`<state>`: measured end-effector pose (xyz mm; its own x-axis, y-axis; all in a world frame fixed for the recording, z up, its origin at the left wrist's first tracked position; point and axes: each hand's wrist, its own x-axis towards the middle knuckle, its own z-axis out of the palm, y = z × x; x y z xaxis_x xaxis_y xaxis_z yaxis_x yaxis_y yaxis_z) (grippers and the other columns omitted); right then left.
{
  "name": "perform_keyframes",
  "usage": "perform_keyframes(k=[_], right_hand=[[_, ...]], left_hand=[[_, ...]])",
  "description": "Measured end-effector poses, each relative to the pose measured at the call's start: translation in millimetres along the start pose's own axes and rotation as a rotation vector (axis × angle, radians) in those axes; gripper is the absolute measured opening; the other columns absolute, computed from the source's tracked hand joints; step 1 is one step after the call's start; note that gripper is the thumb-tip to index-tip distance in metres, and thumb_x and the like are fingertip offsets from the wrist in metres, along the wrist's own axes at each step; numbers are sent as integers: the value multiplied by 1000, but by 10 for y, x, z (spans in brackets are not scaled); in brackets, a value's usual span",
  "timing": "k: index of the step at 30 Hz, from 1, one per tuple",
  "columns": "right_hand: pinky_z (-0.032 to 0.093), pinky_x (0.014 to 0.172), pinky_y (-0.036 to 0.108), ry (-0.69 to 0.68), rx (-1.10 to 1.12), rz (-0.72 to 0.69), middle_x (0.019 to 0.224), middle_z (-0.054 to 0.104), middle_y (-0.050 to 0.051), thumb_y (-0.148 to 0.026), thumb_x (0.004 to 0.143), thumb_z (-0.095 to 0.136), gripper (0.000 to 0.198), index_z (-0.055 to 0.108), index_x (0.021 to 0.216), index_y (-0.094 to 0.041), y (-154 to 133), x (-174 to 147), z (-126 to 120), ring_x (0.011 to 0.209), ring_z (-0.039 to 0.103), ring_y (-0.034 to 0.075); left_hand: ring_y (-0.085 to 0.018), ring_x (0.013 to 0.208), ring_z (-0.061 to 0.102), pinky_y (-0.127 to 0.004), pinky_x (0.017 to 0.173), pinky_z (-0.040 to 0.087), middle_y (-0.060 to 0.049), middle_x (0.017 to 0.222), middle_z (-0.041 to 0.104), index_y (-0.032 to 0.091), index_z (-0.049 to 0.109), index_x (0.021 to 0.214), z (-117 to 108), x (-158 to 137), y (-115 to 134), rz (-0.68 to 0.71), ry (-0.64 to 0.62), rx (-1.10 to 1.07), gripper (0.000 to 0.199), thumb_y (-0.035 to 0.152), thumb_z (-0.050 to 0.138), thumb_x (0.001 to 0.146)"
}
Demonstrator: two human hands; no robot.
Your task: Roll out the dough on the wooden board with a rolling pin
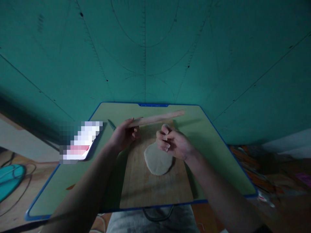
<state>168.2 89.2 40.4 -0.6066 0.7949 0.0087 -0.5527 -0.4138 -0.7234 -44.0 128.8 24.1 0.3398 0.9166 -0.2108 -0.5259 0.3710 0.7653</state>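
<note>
Open tabletop (215, 153) right of cutting board (139, 189), rolling pin (160, 119) across its far end, lit screen (84, 140) at left

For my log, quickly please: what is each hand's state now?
Left hand: closed, holding the wooden rolling pin by one end.
Right hand: fingers loosely curled above the flattened dough; whether holding anything cannot be told.

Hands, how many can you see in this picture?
2: the left hand holds the rolling pin near one end; the right hand hides part of the dough.
</note>
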Motion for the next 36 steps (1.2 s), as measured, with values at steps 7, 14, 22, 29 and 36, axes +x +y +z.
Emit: perform_keyframes(k=[7, 14, 22, 29, 36], right_hand=[[24, 45, 20, 18, 61, -54, 55, 38, -10, -10, 64, 51, 18, 39, 71, -22, -9, 53, -82, 43, 25, 7], [20, 44, 19, 94, 38, -104, 49, 30, -13, -11, 71, 54, 16, 43, 74, -23, -35, 98, -175, 40, 17, 7], [19, 43, 21, 131, -15, -66, 48, 21, -14, -15, 79, 60, 14, 48, 78, -24, -68, 66, -135, 39, 13, 7], [18, 40, 21, 138, -41, -145, 42, 19, -14, -14, 75, 54, 11, 50, 70, -23, -121, 64, -204, 37, 10, 8], [18, 40, 22, 189, -14, -260, 41, 21, -12, -17, 72, 53, 10, 50, 65, -23, -223, 32, -290, 37, 9, 9]], left_hand=[[-7, 43, 42, -19, 42, 37, 3, 53, 49, 14, 62, 83, 27, -40, 11, 14, 23, -37, 18, 32, 64, 84], [-8, 43, 43, -18, 41, 37, 2, 53, 50, 15, 60, 77, 1, -29, 0, 24, 57, -53, 16, 29, 64, 82], [-8, 43, 44, -19, 42, 38, 2, 54, 51, 13, 65, 85, -23, -9, -21, 5, 60, -16, 19, 31, 66, 82], [-8, 44, 44, -18, 41, 37, 3, 53, 50, 13, 67, 92, -23, -29, -15, 12, 101, -30, 21, 30, 67, 81], [-7, 40, 41, -17, 39, 32, 4, 52, 50, 11, 68, 99, -6, -50, -25, 71, 150, -56, 29, 32, 66, 79]])
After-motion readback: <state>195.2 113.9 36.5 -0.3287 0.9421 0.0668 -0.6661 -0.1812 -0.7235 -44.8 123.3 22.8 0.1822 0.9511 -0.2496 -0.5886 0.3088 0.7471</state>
